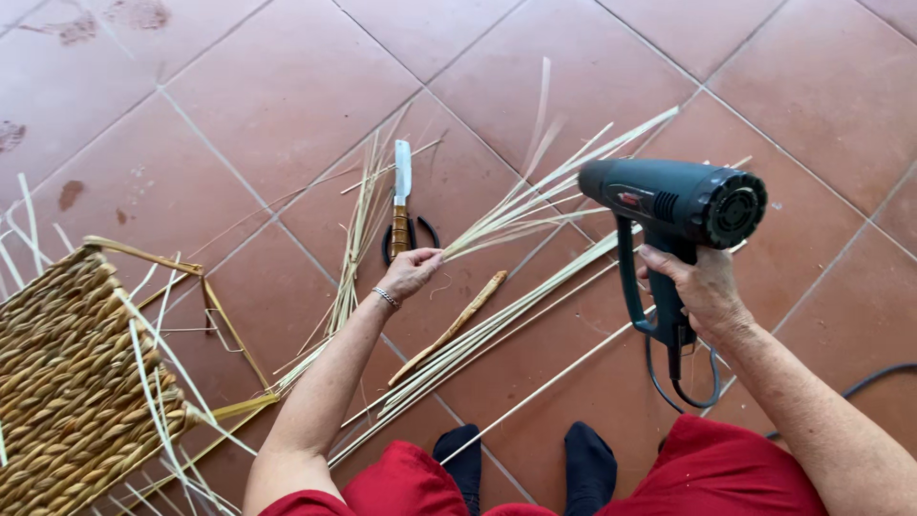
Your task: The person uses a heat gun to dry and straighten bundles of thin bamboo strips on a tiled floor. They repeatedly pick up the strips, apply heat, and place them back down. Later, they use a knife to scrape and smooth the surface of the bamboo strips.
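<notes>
My left hand (411, 271) grips the base of a bundle of pale straw strips (535, 196) that fan out up and to the right. My right hand (700, 287) holds the handle of a dark heat gun (669, 201), its nozzle pointing left at the strips, its rear vent facing me. A bracelet sits on my left wrist.
A knife (401, 191) with a wooden handle lies on the red tile floor above small black scissors (411, 234). A wooden stick (449, 327) and loose long straw stalks (497, 325) lie between my hands. A woven basket (67, 382) stands at the left. The gun's cable (860, 384) trails right.
</notes>
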